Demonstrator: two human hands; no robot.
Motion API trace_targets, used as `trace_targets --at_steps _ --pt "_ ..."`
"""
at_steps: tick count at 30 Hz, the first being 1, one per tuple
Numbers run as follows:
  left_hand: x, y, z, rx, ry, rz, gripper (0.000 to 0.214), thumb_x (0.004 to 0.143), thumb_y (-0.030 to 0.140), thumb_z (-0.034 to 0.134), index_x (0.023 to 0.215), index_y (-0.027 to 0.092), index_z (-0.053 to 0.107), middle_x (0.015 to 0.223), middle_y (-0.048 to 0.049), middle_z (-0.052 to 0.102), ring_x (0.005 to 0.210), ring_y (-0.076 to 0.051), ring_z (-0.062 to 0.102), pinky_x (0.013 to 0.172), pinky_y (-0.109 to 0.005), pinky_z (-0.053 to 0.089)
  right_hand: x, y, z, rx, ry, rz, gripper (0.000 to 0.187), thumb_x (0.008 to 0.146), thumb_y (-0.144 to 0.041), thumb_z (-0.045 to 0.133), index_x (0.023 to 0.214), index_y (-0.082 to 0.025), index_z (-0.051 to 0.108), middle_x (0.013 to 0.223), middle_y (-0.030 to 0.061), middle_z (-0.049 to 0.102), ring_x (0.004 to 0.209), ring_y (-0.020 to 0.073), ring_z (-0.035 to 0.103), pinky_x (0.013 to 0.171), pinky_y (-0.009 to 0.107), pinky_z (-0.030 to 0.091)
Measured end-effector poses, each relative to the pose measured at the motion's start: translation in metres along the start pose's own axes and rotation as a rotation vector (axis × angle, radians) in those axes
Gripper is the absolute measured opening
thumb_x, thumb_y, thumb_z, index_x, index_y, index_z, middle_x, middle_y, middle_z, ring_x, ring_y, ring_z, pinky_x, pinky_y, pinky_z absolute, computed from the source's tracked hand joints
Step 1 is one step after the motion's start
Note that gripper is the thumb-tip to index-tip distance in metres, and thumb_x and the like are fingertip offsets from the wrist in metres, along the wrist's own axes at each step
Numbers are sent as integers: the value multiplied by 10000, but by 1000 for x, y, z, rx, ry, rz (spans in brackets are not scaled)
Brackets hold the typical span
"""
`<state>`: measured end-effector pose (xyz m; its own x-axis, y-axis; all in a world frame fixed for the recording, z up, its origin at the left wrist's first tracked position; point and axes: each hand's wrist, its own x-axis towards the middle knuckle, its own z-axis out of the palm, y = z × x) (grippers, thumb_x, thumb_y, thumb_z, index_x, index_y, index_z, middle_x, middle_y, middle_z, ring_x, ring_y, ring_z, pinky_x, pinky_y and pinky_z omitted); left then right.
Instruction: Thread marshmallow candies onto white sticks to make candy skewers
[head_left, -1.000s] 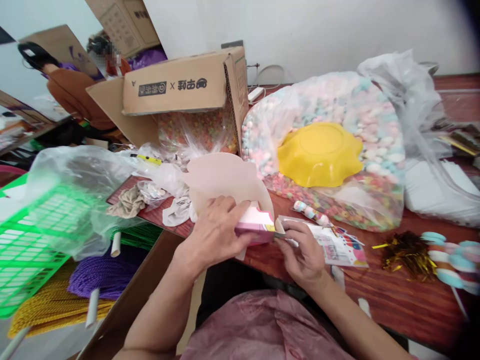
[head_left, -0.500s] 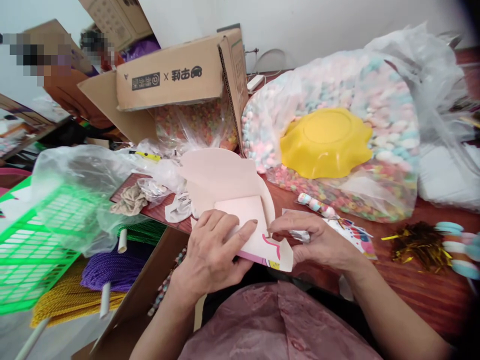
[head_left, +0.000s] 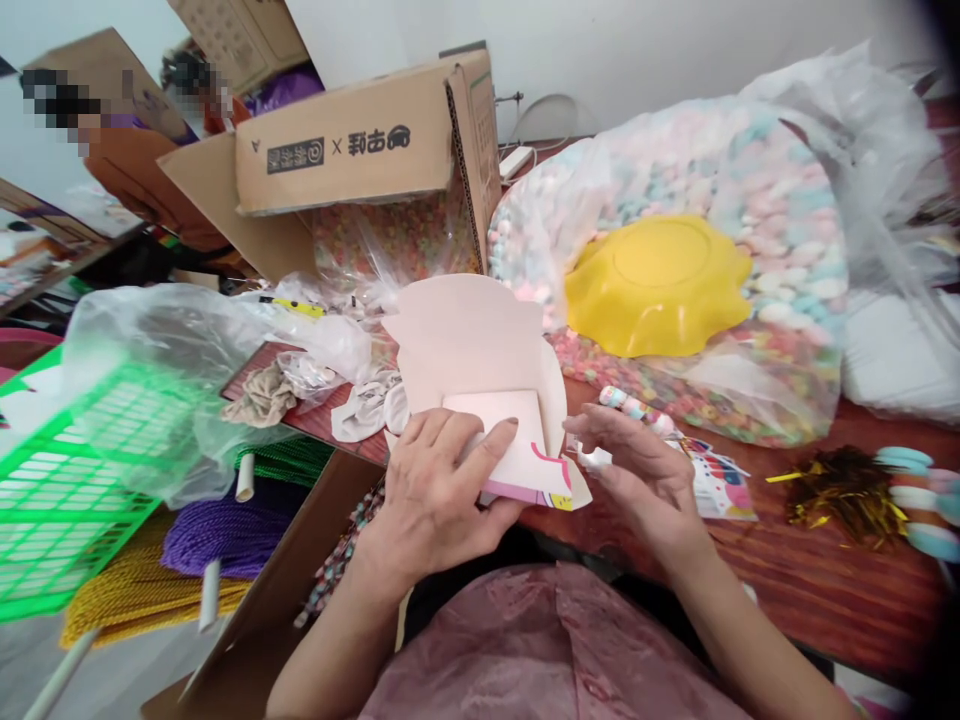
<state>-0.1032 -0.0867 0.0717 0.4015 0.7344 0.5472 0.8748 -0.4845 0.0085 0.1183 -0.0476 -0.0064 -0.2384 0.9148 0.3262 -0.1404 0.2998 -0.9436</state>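
Note:
A paper box (head_left: 469, 330), pale inside with pink and yellow print on its front edge, stands partly folded before me, its tall scalloped back panel raised. My left hand (head_left: 442, 475) grips its front left side, with the thumb lying over the pale inner panel. To the right of the box, my right hand (head_left: 645, 470) is held with fingers curved and apart from the thumb, nothing visibly held. Behind these fingers, a wrapped stick of marshmallows (head_left: 634, 408) and a printed card (head_left: 716, 480) lie on the table.
A yellow wavy-edged bowl (head_left: 656, 285) rests upside down on a large bag of marshmallows (head_left: 802, 240). A cardboard carton (head_left: 360, 155) holds bagged candy. At left are a green basket (head_left: 82, 480) and bundled cords (head_left: 225, 530). Gold tinsel (head_left: 847, 500) lies right. Two people are behind.
My right hand has come off the box's right front corner and opened. The box, with my left hand on it, has shifted slightly right and away, its back panel more upright.

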Motion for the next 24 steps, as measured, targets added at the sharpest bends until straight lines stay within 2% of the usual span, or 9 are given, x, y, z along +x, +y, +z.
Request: trace_targets --at_steps 4,7,9,11,12,14,19,22,24 --pt "4 -3 0 3 -5 18 429 801 367 660 1167 145 631 907 -104 655 847 -259 600 756 -410 487 10 -19 -22 32 -401 52 704 845 -346 740 1480 -369 439 1399 53 579 1281 274 533 1074 452 434" --pt "4 -4 1 -4 0 26 428 794 358 659 1163 141 631 907 -106 654 845 -261 595 755 -412 482 22 -24 -23 -43 -506 43 643 815 -264 759 1412 -351 537 1305 42 630 1226 255 563 1055 427 447" --pt "4 -5 2 -14 -2 37 429 790 357 659 1161 142 632 904 -104 652 834 -258 591 748 -410 479 30 -24 -18 -53 -464 50 424 787 -230 773 1200 -294 698 1080 27 701 1018 211 642 920 350 514" --pt "3 -6 2 -24 -7 49 438 784 350 660 1169 143 630 906 -102 649 828 -256 590 742 -408 477 34 -23 -13 -20 -394 85 168 759 -225 794 922 -241 756 858 6 706 809 173 651 774 292 526" --pt "2 -7 3 -31 -7 54 442 780 345 661 1172 144 629 907 -101 648 828 -254 590 740 -406 477 34 -23 -10 -7 -366 111 94 744 -228 808 817 -226 747 782 -2 697 746 163 642 726 278 517" --pt "2 -9 3 -45 -5 61 443 774 337 660 1175 150 626 911 -97 647 828 -249 590 740 -399 479 34 -23 -6 2 -334 158 114 713 -245 839 703 -214 729 707 -6 692 683 157 633 674 270 501" --pt "3 -12 3 -49 11 62 433 777 336 654 1167 151 624 917 -100 648 828 -246 592 744 -392 486 28 -13 0 28 -232 181 163 659 -291 881 713 -229 740 691 -24 706 650 154 645 642 264 508" --pt "4 -10 3 -22 3 49 420 793 346 642 1162 148 625 920 -102 650 831 -248 595 744 -390 486 22 0 5 -18 -47 53 341 625 -309 907 905 -243 724 833 -16 722 757 170 658 724 293 536" --pt "4 -8 2 27 -13 3 426 821 396 636 1167 148 624 931 -105 657 852 -256 601 760 -397 487 18 9 7 -113 90 -65 484 661 -305 893 1089 -254 673 987 18 708 851 189 651 773 332 543"
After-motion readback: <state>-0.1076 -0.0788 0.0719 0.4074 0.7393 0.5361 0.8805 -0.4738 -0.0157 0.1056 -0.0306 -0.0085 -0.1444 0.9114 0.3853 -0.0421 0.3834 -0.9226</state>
